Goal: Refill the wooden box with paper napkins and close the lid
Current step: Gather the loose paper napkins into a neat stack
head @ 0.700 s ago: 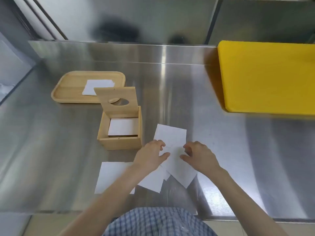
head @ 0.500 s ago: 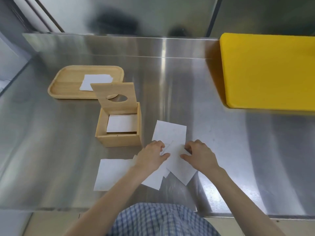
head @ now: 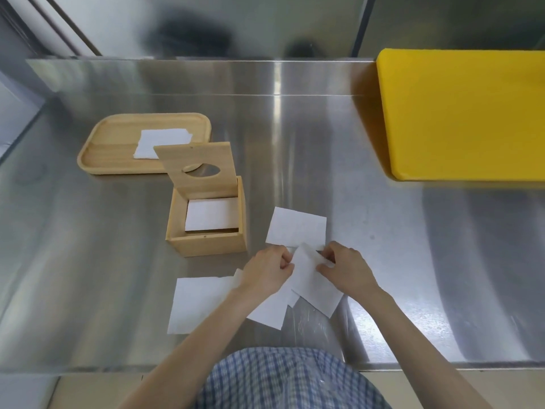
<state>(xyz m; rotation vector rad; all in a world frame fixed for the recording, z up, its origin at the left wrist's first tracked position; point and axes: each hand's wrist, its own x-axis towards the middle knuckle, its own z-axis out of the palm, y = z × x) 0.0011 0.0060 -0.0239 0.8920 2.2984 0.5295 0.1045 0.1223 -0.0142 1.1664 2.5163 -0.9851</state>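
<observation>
The wooden box [head: 206, 245] stands on the steel counter with its lid [head: 197, 169] tipped up at the back; the lid has an oval hole. White napkins [head: 212, 214] lie inside the box. To its right, my left hand [head: 267, 271] and my right hand [head: 345, 268] pinch the two sides of one white napkin [head: 312, 278], whose far edge is lifted off the counter. Beyond my hands lies another napkin [head: 296, 228], flat. More napkins [head: 197, 302] are spread under my left forearm.
A shallow wooden tray [head: 112, 143] with one napkin [head: 160, 143] on it sits behind the box at the left. A thick yellow board [head: 463, 113] fills the back right. The counter's front edge [head: 442, 366] runs just before my checked shirt.
Both hands have closed on the middle napkin and raised its far edge off the counter; before, they rested flat on the sheets. The view has shifted a little.
</observation>
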